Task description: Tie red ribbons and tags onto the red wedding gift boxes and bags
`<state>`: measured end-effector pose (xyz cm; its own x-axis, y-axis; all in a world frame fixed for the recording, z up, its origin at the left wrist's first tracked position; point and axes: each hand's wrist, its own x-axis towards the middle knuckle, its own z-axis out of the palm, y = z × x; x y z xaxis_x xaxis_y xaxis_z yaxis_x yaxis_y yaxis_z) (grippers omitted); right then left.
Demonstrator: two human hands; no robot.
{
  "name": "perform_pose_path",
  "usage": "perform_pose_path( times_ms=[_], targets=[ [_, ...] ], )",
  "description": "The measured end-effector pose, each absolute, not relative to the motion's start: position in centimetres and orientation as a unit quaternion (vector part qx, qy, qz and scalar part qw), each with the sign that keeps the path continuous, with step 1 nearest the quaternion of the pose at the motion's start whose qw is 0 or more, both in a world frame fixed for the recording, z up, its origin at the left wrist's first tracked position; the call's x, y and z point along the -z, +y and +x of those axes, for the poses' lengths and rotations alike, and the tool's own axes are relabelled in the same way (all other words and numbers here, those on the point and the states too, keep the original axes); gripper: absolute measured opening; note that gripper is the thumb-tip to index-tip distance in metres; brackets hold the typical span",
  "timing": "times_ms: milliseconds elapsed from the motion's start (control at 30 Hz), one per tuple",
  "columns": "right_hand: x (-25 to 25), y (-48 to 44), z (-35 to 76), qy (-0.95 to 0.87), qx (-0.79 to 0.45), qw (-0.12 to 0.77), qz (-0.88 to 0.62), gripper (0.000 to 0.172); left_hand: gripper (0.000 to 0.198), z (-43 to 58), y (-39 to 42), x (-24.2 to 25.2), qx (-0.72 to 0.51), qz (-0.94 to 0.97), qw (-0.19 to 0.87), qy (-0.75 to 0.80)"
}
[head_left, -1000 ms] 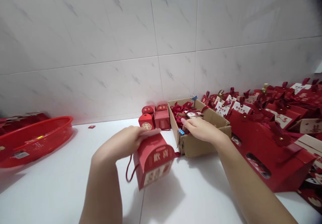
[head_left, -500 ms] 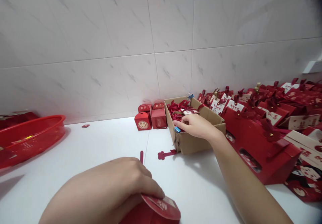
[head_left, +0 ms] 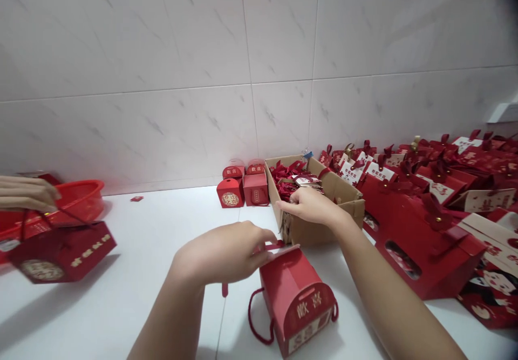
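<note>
My left hand (head_left: 229,249) reaches to the far end of a red gift box (head_left: 297,306) that stands before me. Thumb and forefinger appear to pinch its far flap; the exact contact is partly hidden. The box has a rounded front flap with gold writing and dark red cord handles. My right hand (head_left: 309,203) dips over the near left edge of an open cardboard box (head_left: 324,228) holding red ribbon pieces (head_left: 283,174). Its fingers are bent together there, and whatever they hold is hidden. A dark red strip (head_left: 225,290) lies under my left wrist.
Another person's hand (head_left: 28,192) carries a dark red box (head_left: 67,252) by its cord, near a red plastic basin (head_left: 87,195). Two small red boxes (head_left: 243,187) stand by the tiled wall. Many filled gift bags (head_left: 424,225) crowd the right side.
The red gift box has come further into view, and my left hand has shifted to its far end. Another person's hand with a box has entered at left. My right hand stays at the cardboard box.
</note>
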<state>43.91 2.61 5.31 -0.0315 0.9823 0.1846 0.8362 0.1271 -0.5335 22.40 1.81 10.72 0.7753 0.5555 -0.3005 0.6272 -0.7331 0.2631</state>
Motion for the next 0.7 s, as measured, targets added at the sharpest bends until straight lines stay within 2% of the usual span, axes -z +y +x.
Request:
perform_pose_path(
  times_ms=[67,167,267,500,700],
  targets=[
    [-5.2,2.8,43.9,-0.701,-0.152,0.268,-0.643,0.051,0.036,22.5,3.1,-10.1,0.067,0.928,0.140,0.339],
    [-5.0,2.9,44.1,-0.702,-0.164,0.267,-0.640,0.048,0.051,23.4,5.5,-8.7,-0.007,0.935,0.082,0.344],
    [-5.0,2.9,44.4,-0.704,-0.169,0.266,-0.636,0.048,0.063,24.3,7.3,-7.4,-0.042,0.937,0.067,0.339],
    [-5.3,2.8,44.4,-0.712,-0.156,0.267,-0.630,0.045,0.070,24.2,7.9,-7.2,-0.021,0.931,0.091,0.353],
    [-5.1,2.8,44.6,-0.731,-0.104,0.272,-0.617,0.045,0.066,23.7,7.8,-7.9,0.003,0.920,0.098,0.380]
  ],
)
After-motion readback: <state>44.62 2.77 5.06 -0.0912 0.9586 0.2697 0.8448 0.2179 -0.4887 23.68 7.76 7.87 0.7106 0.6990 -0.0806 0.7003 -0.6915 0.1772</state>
